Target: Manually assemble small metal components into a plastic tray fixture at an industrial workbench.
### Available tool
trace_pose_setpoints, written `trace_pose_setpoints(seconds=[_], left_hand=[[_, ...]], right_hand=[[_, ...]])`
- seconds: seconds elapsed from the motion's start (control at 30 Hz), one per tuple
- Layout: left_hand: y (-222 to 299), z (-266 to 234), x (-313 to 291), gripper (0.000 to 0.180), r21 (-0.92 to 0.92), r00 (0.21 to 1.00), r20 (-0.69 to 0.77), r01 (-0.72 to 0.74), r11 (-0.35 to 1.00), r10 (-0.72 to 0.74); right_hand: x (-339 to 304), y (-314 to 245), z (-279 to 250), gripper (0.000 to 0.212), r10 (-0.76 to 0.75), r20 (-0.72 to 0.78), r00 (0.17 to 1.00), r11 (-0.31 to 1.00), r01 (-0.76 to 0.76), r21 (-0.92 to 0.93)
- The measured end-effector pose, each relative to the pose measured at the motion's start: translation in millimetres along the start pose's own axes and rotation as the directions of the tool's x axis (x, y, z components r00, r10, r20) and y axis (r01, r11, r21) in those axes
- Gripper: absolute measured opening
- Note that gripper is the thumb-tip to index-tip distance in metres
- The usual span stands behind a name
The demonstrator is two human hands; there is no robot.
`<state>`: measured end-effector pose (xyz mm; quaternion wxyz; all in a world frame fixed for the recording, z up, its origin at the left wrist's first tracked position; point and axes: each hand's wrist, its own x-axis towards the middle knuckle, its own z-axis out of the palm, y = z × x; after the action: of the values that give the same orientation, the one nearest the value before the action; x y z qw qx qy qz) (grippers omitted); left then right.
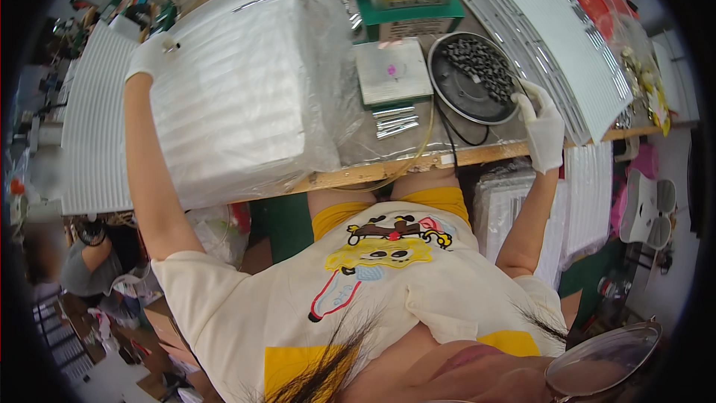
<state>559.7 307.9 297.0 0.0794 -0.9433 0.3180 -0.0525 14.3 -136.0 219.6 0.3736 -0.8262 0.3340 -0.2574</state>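
Head view: gloved left hand pinches a small metal piece at the far corner of the plastic-wrapped white stack. Gloved right hand, fingers curled, rests on the near rim of the round tray of dark parts. Tray looks mostly full; much sorting left.

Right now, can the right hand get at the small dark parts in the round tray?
Probably yes. The right hand rests at the rim of the round tray, and the small dark parts lie uncovered just beyond its fingertips, with nothing between them.
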Motion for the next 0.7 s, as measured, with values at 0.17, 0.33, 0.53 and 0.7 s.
trace_pose_setpoints(seconds=[0.17, 0.33, 0.53, 0.7], left_hand=[[5.5, -2.1, 6.8, 0.024, 0.094, 0.999, -0.016, -0.03, 0.995, 0.032], [-0.9, -7.0, -4.0, 0.028, -0.051, 0.993, -0.115, -0.022, 0.998, 0.016], [150.2, -76.3, -91.3, 0.033, -0.463, 0.842, -0.514, -0.114, 0.879, -0.162], [283.5, -110.3, -196.4, 0.042, -0.544, 0.785, -0.619, -0.396, 0.74, -0.034]], right_hand=[[24.8, 12.9, 2.9, 0.023, -0.106, 0.011, 0.994, 0.949, 0.104, -0.296], [36.1, 20.4, 26.1, 0.018, -0.204, 0.077, 0.976, 0.827, 0.214, -0.52], [38.7, 34.4, 34.5, 0.018, -0.264, 0.19, 0.946, 0.732, 0.325, -0.599], [36.3, 43.0, 36.9, 0.018, -0.279, 0.19, 0.941, 0.76, 0.337, -0.556]])
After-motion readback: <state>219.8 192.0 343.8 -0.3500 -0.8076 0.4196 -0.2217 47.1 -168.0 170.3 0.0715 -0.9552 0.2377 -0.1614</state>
